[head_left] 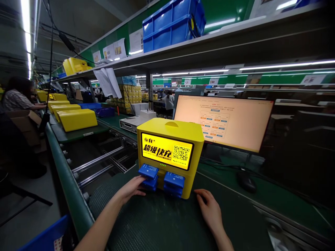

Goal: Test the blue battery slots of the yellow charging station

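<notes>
A yellow power bank charging cabinet (170, 127) stands upright in front of me, its lit screen showing black lettering and a QR code. Blue power banks stick out of its lower front in two stacks, a left power bank (148, 170) and a right power bank (174, 179). My left hand (129, 190) has its fingers around the outer edge of the left stack, at a lower power bank; the fingertips are partly hidden. Beside the cabinet's lower right corner is my right hand (209, 207), thumb and forefinger apart, holding nothing. Small green lights glow under the screen.
A monitor (222, 120) stands behind the cabinet, with a black mouse (246, 180) to its right. Yellow housings (77, 120) line the conveyor at left, where a person sits. Overhead, a shelf carries a blue crate (167, 29). A blue bin (47, 235) is at lower left.
</notes>
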Motion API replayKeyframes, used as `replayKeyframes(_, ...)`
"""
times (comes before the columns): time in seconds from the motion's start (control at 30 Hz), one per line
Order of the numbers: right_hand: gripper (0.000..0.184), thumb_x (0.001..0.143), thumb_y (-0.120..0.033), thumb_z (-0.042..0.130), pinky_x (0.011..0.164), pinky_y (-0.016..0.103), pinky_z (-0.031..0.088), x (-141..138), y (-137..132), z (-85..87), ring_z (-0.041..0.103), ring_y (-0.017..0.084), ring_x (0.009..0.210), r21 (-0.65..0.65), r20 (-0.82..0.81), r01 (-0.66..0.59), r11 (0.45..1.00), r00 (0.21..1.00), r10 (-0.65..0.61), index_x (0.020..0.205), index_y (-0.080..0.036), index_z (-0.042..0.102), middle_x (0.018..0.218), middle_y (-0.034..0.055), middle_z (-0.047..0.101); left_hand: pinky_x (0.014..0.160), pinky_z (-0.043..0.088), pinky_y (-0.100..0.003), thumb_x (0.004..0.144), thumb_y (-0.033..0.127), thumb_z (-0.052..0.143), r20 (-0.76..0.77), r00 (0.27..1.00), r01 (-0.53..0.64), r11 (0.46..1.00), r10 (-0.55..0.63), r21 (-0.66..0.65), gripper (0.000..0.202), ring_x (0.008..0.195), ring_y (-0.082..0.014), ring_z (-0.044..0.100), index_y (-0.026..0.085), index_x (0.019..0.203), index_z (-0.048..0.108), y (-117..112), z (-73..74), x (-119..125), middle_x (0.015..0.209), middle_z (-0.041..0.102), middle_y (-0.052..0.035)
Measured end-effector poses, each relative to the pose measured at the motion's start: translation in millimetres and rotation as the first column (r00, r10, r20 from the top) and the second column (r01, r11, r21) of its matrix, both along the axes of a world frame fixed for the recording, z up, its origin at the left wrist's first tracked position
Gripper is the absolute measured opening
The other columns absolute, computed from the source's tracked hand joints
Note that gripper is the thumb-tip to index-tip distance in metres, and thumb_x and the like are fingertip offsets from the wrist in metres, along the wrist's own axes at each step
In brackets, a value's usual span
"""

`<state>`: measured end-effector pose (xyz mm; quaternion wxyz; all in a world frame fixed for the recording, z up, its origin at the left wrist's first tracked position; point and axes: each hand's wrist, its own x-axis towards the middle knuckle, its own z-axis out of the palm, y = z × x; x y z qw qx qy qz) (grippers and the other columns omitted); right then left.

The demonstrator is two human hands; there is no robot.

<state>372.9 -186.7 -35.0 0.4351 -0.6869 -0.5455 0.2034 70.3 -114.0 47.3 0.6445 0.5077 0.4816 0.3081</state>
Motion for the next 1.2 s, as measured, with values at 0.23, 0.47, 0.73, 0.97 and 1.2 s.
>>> replayKeyframes(0.23,0.033,0.083,-0.040,0.039,0.087,0.034,0.043,0.2,-0.2,-0.4,0.056,0.024,0.101,0.010,-0.002,-0.004,1.000,1.000,0.004,0.093,-0.023,0.066,0.109,0.0054,0.060,0.058,0.044,-0.029,0.068,0.063,0.058,-0.121,0.992,0.046,0.999,-0.043,0.029,0.056,0.058,-0.0145,0.053,0.013,0.093,0.055,2.3,-2.6,-2.7,0.077,0.060,-0.0046)
replayKeyframes(0.47,0.033,0.082,-0.040,0.040,0.087,0.034,0.043,0.2,0.2,-1.1,0.056,0.024,0.101,0.016,0.001,0.005,1.000,1.000,-0.005,0.092,-0.024,0.066,0.108,0.0051,0.060,0.056,0.041,-0.027,0.073,0.064,0.051,-0.161,0.983,0.094,0.995,-0.087,0.035,0.053,0.054,-0.0130,0.049,0.014,0.087,0.055,2.8,-3.5,-3.0,0.069,0.056,-0.0024)
replayKeyframes(0.73,0.033,0.082,-0.040,0.039,0.089,0.034,0.042,-0.2,-0.5,0.4,0.056,0.023,0.102,0.003,0.006,0.002,1.000,1.000,-0.002,0.093,-0.024,0.066,0.109,0.0046,0.060,0.058,0.043,-0.028,0.072,0.064,0.052,-0.161,0.984,0.081,0.996,-0.074,0.037,0.052,0.055,-0.0139,0.051,0.015,0.088,0.055,0.5,-0.4,-1.9,0.071,0.058,-0.0031)
replayKeyframes(0.97,0.034,0.082,-0.041,0.039,0.088,0.034,0.042,-0.8,-1.3,1.3,0.055,0.024,0.103,-0.010,0.006,0.007,1.000,1.000,-0.007,0.093,-0.024,0.066,0.110,0.0044,0.060,0.064,0.044,-0.030,0.068,0.064,0.053,-0.179,0.984,0.014,0.998,-0.003,0.060,0.054,0.070,-0.0195,0.058,0.015,0.091,0.058,-4.5,5.1,4.8,0.082,0.063,-0.0073)
replayKeyframes(1.2,0.033,0.082,-0.041,0.040,0.083,0.034,0.045,-0.5,-1.4,0.4,0.056,0.024,0.101,-0.013,-0.002,0.013,1.000,1.000,-0.014,0.093,-0.025,0.066,0.111,0.0043,0.059,0.066,0.046,-0.031,0.069,0.062,0.053,-0.134,0.991,-0.018,0.997,0.028,0.073,0.056,0.079,-0.0216,0.060,0.014,0.098,0.058,-2.9,-0.1,7.0,0.089,0.064,-0.0093)
